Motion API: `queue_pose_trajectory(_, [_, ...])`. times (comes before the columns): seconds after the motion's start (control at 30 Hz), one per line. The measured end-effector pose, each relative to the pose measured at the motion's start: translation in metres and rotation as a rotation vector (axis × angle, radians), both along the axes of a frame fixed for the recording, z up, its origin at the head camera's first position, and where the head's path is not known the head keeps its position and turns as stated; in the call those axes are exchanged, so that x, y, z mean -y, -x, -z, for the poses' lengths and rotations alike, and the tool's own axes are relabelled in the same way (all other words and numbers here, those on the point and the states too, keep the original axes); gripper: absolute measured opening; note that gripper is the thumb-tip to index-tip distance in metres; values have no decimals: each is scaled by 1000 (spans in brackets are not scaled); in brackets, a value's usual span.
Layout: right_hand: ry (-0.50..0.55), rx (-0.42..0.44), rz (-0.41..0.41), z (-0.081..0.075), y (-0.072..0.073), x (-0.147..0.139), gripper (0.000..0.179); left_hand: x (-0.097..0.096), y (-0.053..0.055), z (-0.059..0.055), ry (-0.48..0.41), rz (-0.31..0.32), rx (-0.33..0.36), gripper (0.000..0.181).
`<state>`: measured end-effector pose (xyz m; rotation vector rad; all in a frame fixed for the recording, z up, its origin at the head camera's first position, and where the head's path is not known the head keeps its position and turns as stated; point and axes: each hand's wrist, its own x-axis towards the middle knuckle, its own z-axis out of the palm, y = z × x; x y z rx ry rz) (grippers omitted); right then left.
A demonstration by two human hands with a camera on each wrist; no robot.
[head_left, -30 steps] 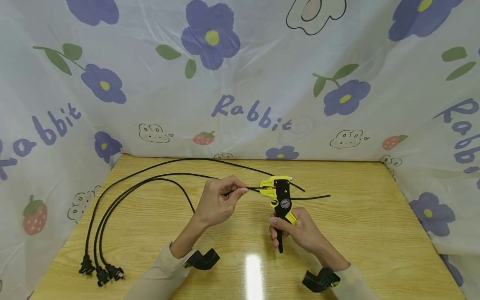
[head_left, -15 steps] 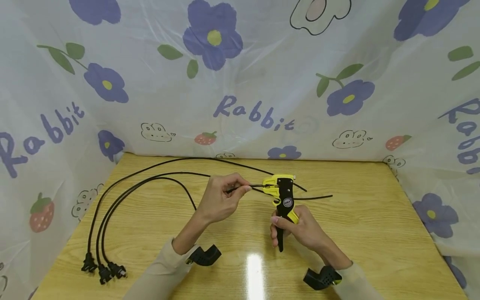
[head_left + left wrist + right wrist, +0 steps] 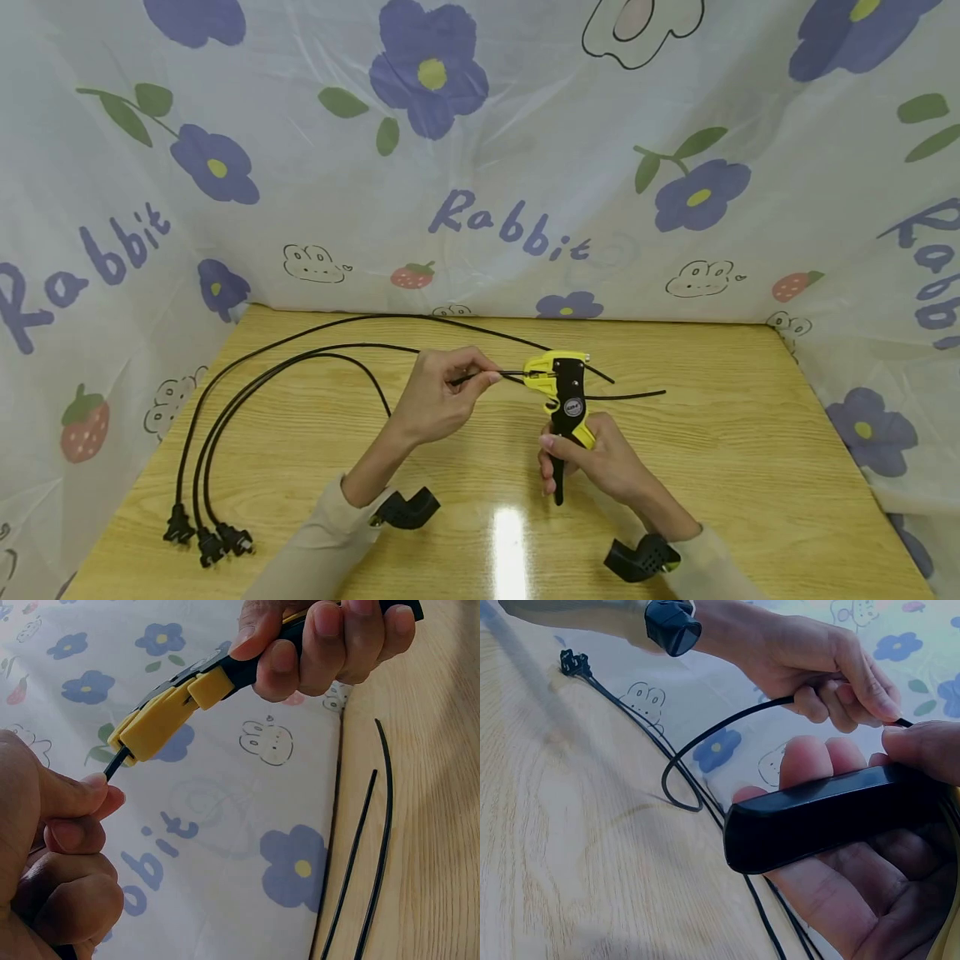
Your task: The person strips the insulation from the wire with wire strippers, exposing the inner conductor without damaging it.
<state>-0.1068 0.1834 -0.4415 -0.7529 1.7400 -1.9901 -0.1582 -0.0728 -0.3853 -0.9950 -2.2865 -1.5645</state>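
My left hand (image 3: 442,396) pinches a black power cord (image 3: 512,373) between thumb and forefinger, close to its cut end. That end runs into the yellow nose of a wire stripper (image 3: 567,387), where its tip is hidden. My right hand (image 3: 611,462) grips the tool by its black and yellow handles, upright above the table. In the left wrist view the cord (image 3: 115,763) enters the nose of the wire stripper (image 3: 161,720) in a straight line. The right wrist view shows the black handle (image 3: 817,817) lying across the palm, and the cord (image 3: 727,720) looping down behind the left hand (image 3: 817,675).
Two more black cords curve across the wooden table (image 3: 750,467), their free ends (image 3: 637,394) lying behind the wire stripper. Black plugs (image 3: 210,548) sit together at the front left. A white flowered cloth (image 3: 480,275) hangs along the back and sides.
The head view has shifted slightly. Both hands keep their hold on the cord and the wire stripper, with hardly any movement between them.
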Motion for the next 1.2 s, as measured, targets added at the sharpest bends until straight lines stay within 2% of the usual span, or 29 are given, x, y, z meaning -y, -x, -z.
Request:
queue_pose_trajectory(0.17, [1,-7,12,-1,-1,2,24,1,-1,-1,0,-10,4,9])
queue_pose_trajectory(0.53, [-28,-17,73,-3,-5,2,23,1,-1,0,-25,-5,-67,10])
queue_pose_trajectory(0.93, [-60,4,63,-1,-8,-1,26,4,-5,3,-25,-6,-68,9])
queue_pose_trajectory(1.2, [-36,-5,56,-1,-8,-3,25,5,-6,3,-17,-5,-63,10])
